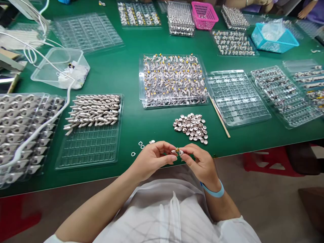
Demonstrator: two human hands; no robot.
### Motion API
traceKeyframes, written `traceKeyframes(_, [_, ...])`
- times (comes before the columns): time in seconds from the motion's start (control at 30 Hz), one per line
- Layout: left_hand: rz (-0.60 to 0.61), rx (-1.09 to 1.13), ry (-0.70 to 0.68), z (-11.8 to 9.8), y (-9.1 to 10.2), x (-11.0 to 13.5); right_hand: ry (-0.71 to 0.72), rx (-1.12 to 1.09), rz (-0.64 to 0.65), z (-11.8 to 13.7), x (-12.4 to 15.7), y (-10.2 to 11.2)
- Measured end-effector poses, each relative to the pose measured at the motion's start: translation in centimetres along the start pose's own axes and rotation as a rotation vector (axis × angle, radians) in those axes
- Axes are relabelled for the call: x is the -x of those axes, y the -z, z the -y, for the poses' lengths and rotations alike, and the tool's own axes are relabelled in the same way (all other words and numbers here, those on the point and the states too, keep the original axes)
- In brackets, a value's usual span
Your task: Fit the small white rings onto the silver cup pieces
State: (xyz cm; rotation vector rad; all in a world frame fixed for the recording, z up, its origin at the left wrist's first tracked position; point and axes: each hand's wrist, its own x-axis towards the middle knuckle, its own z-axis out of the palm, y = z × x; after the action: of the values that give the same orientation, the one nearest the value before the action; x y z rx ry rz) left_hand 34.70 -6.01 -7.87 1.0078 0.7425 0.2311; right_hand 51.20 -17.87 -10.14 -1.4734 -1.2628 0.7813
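Both left hand [154, 158] and right hand [199, 160] are clamping fingertips [173, 158] on small white-and-gold pieces [177, 151].
A slackening pinch could be spilling one off the table [146, 123].

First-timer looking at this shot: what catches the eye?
Probably the pink basket at the far side of the green table. Then, front and centre, the left hand and right hand pinching a tiny white-and-gold part, with heaped silvery caps just beyond.
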Motion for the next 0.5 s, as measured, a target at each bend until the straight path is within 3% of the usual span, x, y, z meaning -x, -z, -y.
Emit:
traceKeyframes(0.23, [-0.037, -0.084, -0.081, 0.69, -0.32, -0.05, -0.196, -0.166, 0.008, 0.31, 0.3, -0.41])
traceKeyframes(0.5, [0.043, -0.15, -0.134, 0.1, -0.05, 0.21, -0.215, -0.233, -0.05, 0.2, 0.45, -0.75])
